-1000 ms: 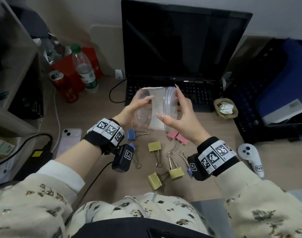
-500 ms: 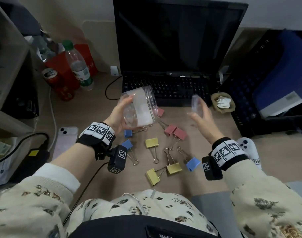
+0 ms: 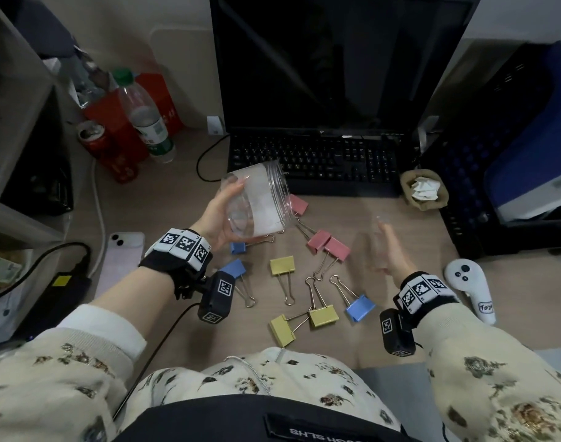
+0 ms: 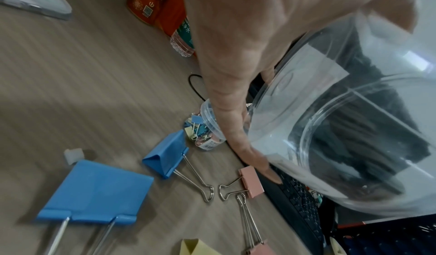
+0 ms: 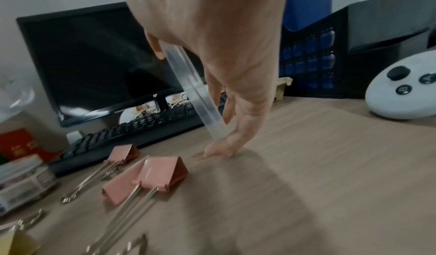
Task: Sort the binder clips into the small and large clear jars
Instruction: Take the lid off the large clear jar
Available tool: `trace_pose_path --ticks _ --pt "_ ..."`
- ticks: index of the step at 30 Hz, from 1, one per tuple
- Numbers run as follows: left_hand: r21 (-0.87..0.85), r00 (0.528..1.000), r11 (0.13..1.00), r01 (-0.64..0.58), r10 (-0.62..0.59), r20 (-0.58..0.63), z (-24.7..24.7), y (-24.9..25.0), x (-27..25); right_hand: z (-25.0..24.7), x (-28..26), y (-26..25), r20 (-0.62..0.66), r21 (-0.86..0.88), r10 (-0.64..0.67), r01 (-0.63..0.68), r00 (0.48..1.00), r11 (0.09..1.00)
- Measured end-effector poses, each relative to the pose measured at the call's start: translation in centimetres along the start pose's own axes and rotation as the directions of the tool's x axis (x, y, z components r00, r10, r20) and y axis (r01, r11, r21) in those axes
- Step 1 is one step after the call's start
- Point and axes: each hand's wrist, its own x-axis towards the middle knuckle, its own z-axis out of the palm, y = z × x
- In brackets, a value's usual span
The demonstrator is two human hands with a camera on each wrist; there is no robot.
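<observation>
My left hand grips the large clear jar around its base and holds it tilted above the desk, mouth toward the right; it looks empty. My right hand pinches the clear lid on edge, fingertips touching the desk right of the clips. Several large binder clips lie between the hands: pink, yellow and blue. A small clear jar holding small clips stands on the desk behind my left hand, seen only in the left wrist view.
An open laptop stands just behind the clips. A phone, a red can and a water bottle are on the left. A cup of crumpled paper, a black crate and a white controller are on the right.
My right hand took the lid off the large jar and carried it right and down to the desk. My left hand lowered the open jar slightly, keeping it tilted.
</observation>
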Motion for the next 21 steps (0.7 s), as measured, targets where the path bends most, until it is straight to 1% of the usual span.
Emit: trace_pose_path --ticks 3,6,7,9,11,13,14,15,16,18,19,20,21 --pt "0.0 1.0 1.0 0.023 -0.023 -0.015 0.1 -0.2 0.0 -0.6 0.4 -0.4 -0.059 0.059 0.005 -0.001 0.998 0.998" --pt "0.019 0.999 0.999 0.027 -0.027 -0.018 0.3 -0.3 -0.1 -0.7 0.5 0.1 -0.111 0.021 0.027 -0.025 0.993 0.999" --pt "0.022 0.999 0.999 0.029 -0.029 -0.019 0.4 -0.4 -0.2 -0.7 0.8 0.6 -0.152 -0.007 0.025 -0.026 0.988 1.0" --pt "0.028 0.999 0.999 0.041 -0.041 -0.014 0.4 -0.4 -0.3 -0.6 0.7 0.8 -0.252 -0.126 -0.037 0.005 0.967 0.992" --pt "0.02 0.999 0.999 0.049 -0.049 -0.003 0.2 -0.5 -0.3 -0.8 0.3 0.9 -0.337 -0.277 -0.133 0.037 0.932 0.96" --pt "-0.011 0.998 0.998 0.055 -0.055 0.024 0.2 -0.4 -0.3 -1.0 0.0 0.7 -0.368 -0.381 -0.227 0.076 0.902 0.921" --pt "-0.033 0.997 0.998 0.057 -0.056 0.05 0.3 -0.4 -0.4 -0.8 -0.3 0.4 -0.367 -0.409 -0.279 0.116 0.887 0.905" --pt "-0.053 0.995 0.997 0.059 -0.055 0.08 0.5 -0.3 -0.5 -0.6 -0.4 0.2 -0.351 -0.42 -0.335 0.173 0.874 0.891" --pt "-0.068 0.993 0.995 0.069 -0.062 0.101 0.6 -0.3 -0.5 0.0 -0.6 -0.2 -0.307 -0.42 -0.395 0.249 0.866 0.872" --pt "-0.06 0.986 0.993 0.098 -0.089 0.14 1.1 -0.3 -0.9 1.3 -1.1 -0.9 -0.15 -0.361 -0.488 0.412 0.86 0.837" --pt "-0.045 0.982 0.992 0.117 -0.109 0.156 1.4 -0.3 -1.0 2.2 -1.5 -1.4 -0.06 -0.298 -0.494 0.457 0.868 0.838" --pt "-0.036 0.977 0.99 0.136 -0.128 0.173 1.7 -0.3 -1.2 3.1 -2.4 -2.0 0.04 -0.221 -0.467 0.464 0.883 0.858" --pt "-0.026 0.972 0.988 0.154 -0.146 0.186 1.8 -0.5 -1.2 4.0 -3.3 -2.7 0.137 -0.171 -0.442 0.461 0.886 0.871"
